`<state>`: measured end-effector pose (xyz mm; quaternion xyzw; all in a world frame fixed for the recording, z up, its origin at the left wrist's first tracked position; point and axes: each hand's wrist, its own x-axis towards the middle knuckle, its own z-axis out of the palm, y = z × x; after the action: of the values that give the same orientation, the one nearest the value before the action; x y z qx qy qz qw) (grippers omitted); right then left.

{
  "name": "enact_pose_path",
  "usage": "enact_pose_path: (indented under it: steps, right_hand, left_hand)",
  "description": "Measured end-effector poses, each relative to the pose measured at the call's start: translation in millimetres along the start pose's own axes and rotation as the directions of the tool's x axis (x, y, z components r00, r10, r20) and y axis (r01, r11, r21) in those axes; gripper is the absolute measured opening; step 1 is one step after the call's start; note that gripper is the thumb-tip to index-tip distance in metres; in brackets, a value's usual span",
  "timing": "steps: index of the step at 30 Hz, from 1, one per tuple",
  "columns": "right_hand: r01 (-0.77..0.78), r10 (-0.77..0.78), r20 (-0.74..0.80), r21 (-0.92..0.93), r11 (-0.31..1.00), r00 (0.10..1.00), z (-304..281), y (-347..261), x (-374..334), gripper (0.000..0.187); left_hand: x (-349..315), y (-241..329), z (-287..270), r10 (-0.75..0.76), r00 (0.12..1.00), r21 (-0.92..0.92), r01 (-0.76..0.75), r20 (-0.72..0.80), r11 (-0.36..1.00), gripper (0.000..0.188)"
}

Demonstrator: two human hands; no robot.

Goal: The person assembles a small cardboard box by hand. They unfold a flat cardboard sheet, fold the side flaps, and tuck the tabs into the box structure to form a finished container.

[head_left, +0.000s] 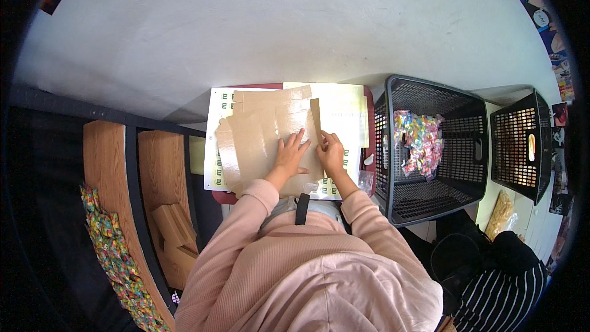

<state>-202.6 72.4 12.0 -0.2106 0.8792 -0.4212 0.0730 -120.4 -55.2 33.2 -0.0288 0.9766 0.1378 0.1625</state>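
A flat, unfolded cardboard box blank [251, 138] lies in front of me, glossy brown, with cut flaps round its edges. Other flat cardboard [279, 96] shows at its far side; whether it is a separate piece I cannot tell. My left hand [289, 158] rests on the blank with its fingers spread. At the right edge, a narrow flap [316, 117] stands at an angle to the panel. My right hand [330, 152] has its fingers bent and closed on this flap. Underneath lie pale printed sheets [219, 109].
The sheets cover a red-edged table [370, 114]. A black crate [430, 209] on the right holds wrapped sweets [421, 144]; a smaller crate [522, 172] stands beyond. Wood-grain compartments [106, 147] on the left have colourful packets [117, 252] and folded cardboard [175, 227]. A person in stripes [504, 295] is lower right.
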Motion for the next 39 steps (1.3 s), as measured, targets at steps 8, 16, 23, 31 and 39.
enact_pose_path:
  steps: [8,16,23,31,39]
  right_hand:
    - [0.105,-0.048,0.187,-0.305,0.946,0.981,16.0,-8.7,-11.3,0.051]
    - [0.134,0.020,0.397,-0.357,0.925,0.918,18.7,-25.5,-9.8,0.064]
    - [0.072,0.069,0.545,-0.233,0.970,0.836,-5.1,-6.8,16.9,0.060]
    - [0.353,-0.170,0.344,-0.584,0.731,0.923,-4.3,-7.7,15.4,0.055]
    - [0.262,-0.085,0.311,-0.590,0.764,0.947,9.0,-9.6,35.4,0.053]
  left_hand:
    - [1.8,-0.6,0.5,-0.024,1.000,0.003,0.024,0.011,1.000,0.102]
    - [9.1,-3.2,-0.9,-0.045,0.998,0.018,0.045,-0.032,0.999,0.117]
    - [16.1,1.4,-10.5,-0.061,0.997,0.032,0.060,0.039,0.998,0.121]
    - [18.7,-1.7,-7.7,-0.054,0.996,0.038,0.052,0.065,0.998,0.122]
    - [17.1,-2.5,-5.8,-0.031,0.999,0.030,0.030,0.036,0.999,0.118]
